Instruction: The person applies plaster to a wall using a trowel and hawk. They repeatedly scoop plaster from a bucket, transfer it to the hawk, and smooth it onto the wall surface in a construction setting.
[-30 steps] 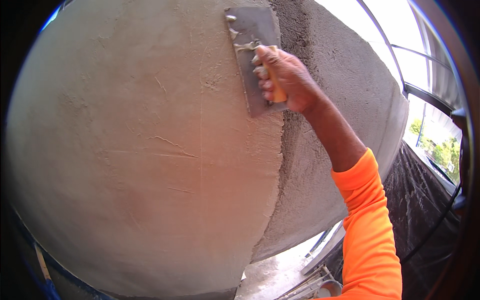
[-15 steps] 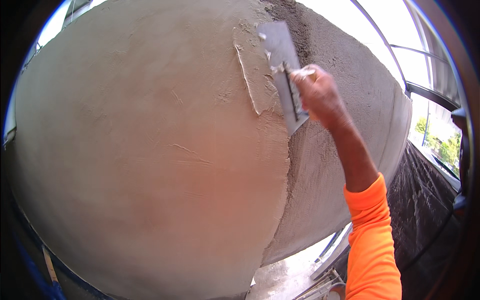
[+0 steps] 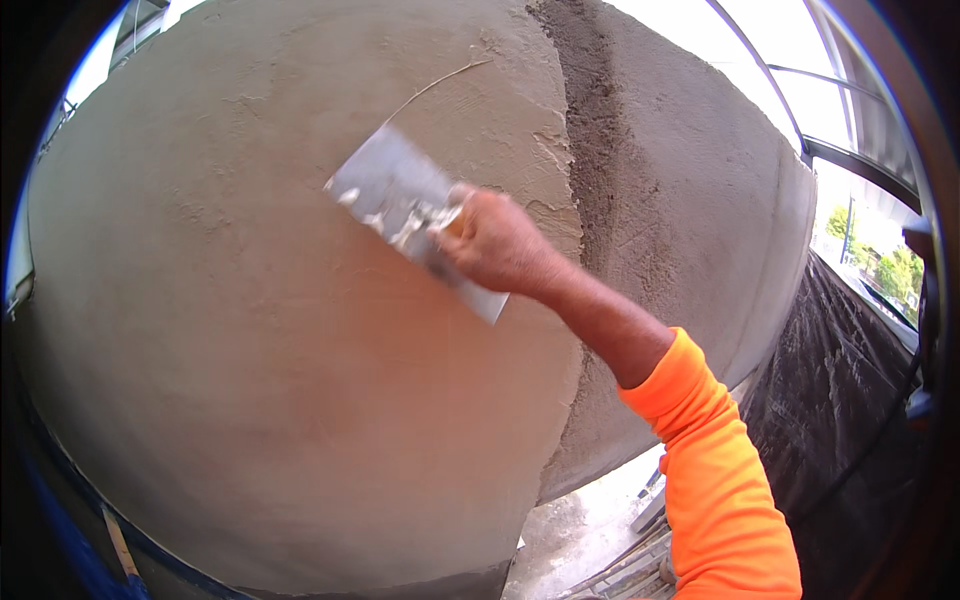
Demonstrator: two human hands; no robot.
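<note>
My right hand [image 3: 497,243], on an arm in an orange sleeve, is closed round the handle of a plastering trowel [image 3: 385,175]. The trowel's steel blade lies against or very near the plastered wall [image 3: 300,400], tilted from upper left to lower right. Pale blobs of plaster stick to the back of the blade. From its upper corner a thin ridge of plaster curves up to the right. Smooth, wet coating covers the left and middle of the wall; its ragged edge borders a darker, rough strip [image 3: 597,150]. My left hand is out of the picture.
Right of the rough strip runs a greyer wall section [image 3: 700,200]. Dark plastic sheeting [image 3: 830,400] hangs at the right, below a metal frame [image 3: 865,175]. A wooden strip [image 3: 120,543] shows at lower left, and tools or boards [image 3: 625,570] lie on the floor below.
My right hand has swept the trowel left and downward across the fresh plaster, turning the blade. The raised ridge near the edge has been smoothed over, leaving a thin curved line.
</note>
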